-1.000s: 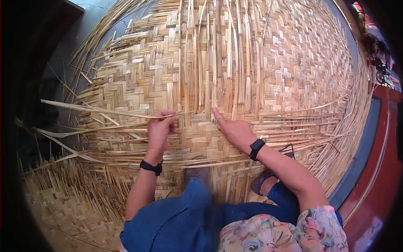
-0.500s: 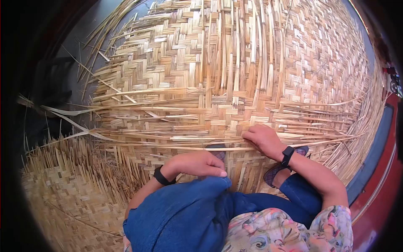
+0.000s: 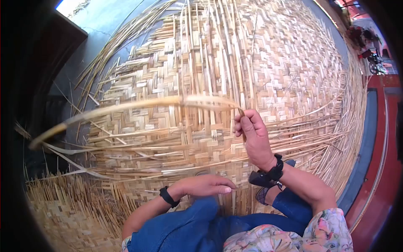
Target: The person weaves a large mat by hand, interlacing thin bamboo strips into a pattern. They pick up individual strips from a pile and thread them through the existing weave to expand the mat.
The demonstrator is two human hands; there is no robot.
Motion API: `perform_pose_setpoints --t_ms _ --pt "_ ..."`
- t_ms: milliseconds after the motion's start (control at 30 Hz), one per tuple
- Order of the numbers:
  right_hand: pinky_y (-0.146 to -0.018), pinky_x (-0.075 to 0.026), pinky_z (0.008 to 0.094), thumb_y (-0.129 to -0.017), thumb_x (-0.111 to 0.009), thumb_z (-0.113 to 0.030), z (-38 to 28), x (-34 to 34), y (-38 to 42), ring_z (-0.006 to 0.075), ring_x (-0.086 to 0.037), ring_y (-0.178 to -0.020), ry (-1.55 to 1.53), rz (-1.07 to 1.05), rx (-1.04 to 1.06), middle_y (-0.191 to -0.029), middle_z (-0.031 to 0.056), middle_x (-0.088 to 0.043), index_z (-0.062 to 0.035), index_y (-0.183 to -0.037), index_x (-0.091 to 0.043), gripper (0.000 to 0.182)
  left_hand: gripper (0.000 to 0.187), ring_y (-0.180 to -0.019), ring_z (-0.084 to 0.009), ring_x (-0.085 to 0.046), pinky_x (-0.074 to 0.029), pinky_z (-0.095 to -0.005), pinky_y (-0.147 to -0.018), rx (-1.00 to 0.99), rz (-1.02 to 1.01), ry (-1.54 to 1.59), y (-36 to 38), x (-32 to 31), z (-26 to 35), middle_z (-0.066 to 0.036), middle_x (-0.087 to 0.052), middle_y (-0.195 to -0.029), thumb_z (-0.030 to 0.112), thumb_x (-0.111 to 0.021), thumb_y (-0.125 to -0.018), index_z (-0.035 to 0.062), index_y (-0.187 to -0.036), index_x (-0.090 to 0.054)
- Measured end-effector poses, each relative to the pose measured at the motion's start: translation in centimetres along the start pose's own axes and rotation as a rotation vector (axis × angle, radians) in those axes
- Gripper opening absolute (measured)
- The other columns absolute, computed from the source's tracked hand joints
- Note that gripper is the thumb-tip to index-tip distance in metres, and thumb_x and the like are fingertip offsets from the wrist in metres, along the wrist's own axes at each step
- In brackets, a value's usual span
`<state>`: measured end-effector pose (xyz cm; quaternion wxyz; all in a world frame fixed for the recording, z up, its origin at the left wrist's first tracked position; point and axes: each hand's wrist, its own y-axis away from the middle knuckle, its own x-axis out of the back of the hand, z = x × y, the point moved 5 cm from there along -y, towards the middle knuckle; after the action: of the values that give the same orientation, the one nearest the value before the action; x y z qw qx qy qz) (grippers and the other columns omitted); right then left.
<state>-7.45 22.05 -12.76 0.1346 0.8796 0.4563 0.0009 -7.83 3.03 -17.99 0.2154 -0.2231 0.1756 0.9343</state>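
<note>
My right hand (image 3: 255,138) is raised above the mat, closed with thumb and fingers pinching one end of a long, pale reed strip (image 3: 138,104). The strip arcs out to the left and is blurred by motion, its far end dipping toward the dark left edge. Below it lies a large woven reed mat (image 3: 155,77) in a herringbone pattern. Loose strips stand out from its weave upward and to both sides. My left hand (image 3: 205,185) rests by my knee, holding nothing, fingers extended and thumb apart.
Loose reed ends (image 3: 79,193) bristle along the mat's lower left section. A dark piece of furniture (image 3: 54,46) stands at upper left, on a grey floor (image 3: 105,21). A red floor edge (image 3: 380,138) runs along the right. My shod foot (image 3: 262,195) is on the mat.
My right hand has risen from the weave and now holds up a reed strip, swung upward. My left hand has shifted slightly and stays by my knee. The view has tilted a little.
</note>
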Motion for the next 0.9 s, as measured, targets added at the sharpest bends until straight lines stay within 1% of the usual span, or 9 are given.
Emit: perform_pose_setpoints --t_ms 133,200,267,400,500,600,700,833,900 --pt "-0.082 -0.05 0.0331 -0.111 -0.046 -0.025 -7.0 -5.7 0.6 0.0088 -0.048 -0.072 -0.556 -0.079 0.11 -0.084 -0.0004 -0.05 -0.0068 -0.11 -0.053 0.02 0.091 -0.131 -0.0241 -0.055 -0.041 -0.0415 -0.113 -0.45 0.253 0.954 -2.3 1.9 6.0 -0.012 -0.055 -0.143 0.077 -0.032 -0.098 0.004 -0.152 -0.035" --pt "-0.075 -0.048 0.0301 -0.111 -0.044 -0.029 -9.4 -6.5 1.8 0.0079 -0.046 -0.065 -0.556 -0.173 0.268 -0.079 -0.0013 -0.049 -0.0059 -0.108 -0.052 0.024 0.09 -0.128 -0.0262 -0.058 -0.044 -0.0446 -0.113 -0.837 0.175 1.173 -0.3 5.1 9.7 -0.014 -0.061 -0.13 0.08 -0.03 -0.095 0.0027 -0.134 -0.051" --pt "-0.069 -0.046 0.0302 -0.111 -0.044 -0.036 -11.2 -5.5 2.2 0.0074 -0.042 -0.058 -0.677 -0.283 0.338 -0.071 -0.0025 -0.046 -0.0062 -0.107 -0.051 0.031 0.082 -0.119 -0.0287 -0.065 -0.048 -0.0484 -0.108 -0.871 0.623 1.387 3.5 8.7 9.7 -0.018 -0.067 -0.12 0.075 -0.028 -0.1 0.0025 -0.123 -0.058" --pt "-0.057 -0.04 0.029 -0.109 -0.043 -0.048 -11.3 -2.1 1.4 0.0058 -0.032 -0.049 -0.54 -0.266 0.335 -0.055 -0.0076 -0.033 -0.0079 -0.107 -0.052 0.041 0.058 -0.108 -0.0334 -0.07 -0.048 -0.0552 -0.106 -1.109 0.302 0.654 7.6 7.6 16.1 -0.02 -0.073 -0.105 0.054 -0.041 -0.106 0.0004 -0.124 -0.058" --pt "-0.055 -0.039 0.028 -0.11 -0.044 -0.043 -10.1 0.6 0.9 0.0055 -0.03 -0.048 -0.53 -0.271 0.241 -0.055 -0.0071 -0.033 -0.0087 -0.105 -0.052 0.035 0.04 -0.106 -0.0356 -0.071 -0.046 -0.058 -0.109 -1.153 0.266 0.275 7.9 6.1 17.4 -0.019 -0.075 -0.099 0.035 -0.052 -0.104 0.0004 -0.123 -0.058" --pt "-0.054 -0.037 0.0273 -0.11 -0.043 -0.037 -8.6 3.2 -0.4 0.0059 -0.028 -0.048 -0.495 -0.07 0.255 -0.055 -0.0065 -0.032 -0.0088 -0.099 -0.052 0.031 0.026 -0.114 -0.0349 -0.068 -0.045 -0.056 -0.11 -1.105 0.342 0.569 7.1 7.8 15.9 -0.017 -0.073 -0.101 0.017 -0.06 -0.099 0.0034 -0.121 -0.058" --pt "-0.058 -0.042 0.0294 -0.111 -0.042 -0.036 -5.7 7.1 -2.3 0.008 -0.036 -0.053 -0.379 0.154 0.254 -0.062 -0.0029 -0.039 -0.0083 -0.099 -0.052 0.032 0.022 -0.121 -0.0325 -0.064 -0.047 -0.0538 -0.109 -0.9 0.808 0.546 6.3 10.8 12.1 -0.016 -0.071 -0.109 0.009 -0.06 -0.1 0.0062 -0.121 -0.057" --pt "-0.069 -0.052 0.0337 -0.111 -0.042 -0.039 0.4 15.2 -4.1 0.0111 -0.048 -0.066 -0.251 0.449 0.14 -0.077 0.0014 -0.049 -0.007 -0.103 -0.054 0.035 0.017 -0.123 -0.0304 -0.062 -0.049 -0.0516 -0.109 -0.832 0.976 0.62 5.4 12.0 9.7 -0.015 -0.068 -0.116 0.005 -0.057 -0.102 0.0087 -0.118 -0.058" --pt "-0.077 -0.056 0.0354 -0.107 -0.048 -0.049 3.4 19.5 -4.3 0.014 -0.059 -0.076 -0.225 0.597 -0.129 -0.088 0.0044 -0.06 -0.0041 -0.126 -0.055 0.049 0.014 -0.111 -0.028 -0.068 -0.059 -0.0436 -0.097 -0.75 1.152 0.603 5.4 13.8 8.4 -0.014 -0.07 -0.111 0.005 -0.061 -0.101 0.0061 -0.114 -0.059"
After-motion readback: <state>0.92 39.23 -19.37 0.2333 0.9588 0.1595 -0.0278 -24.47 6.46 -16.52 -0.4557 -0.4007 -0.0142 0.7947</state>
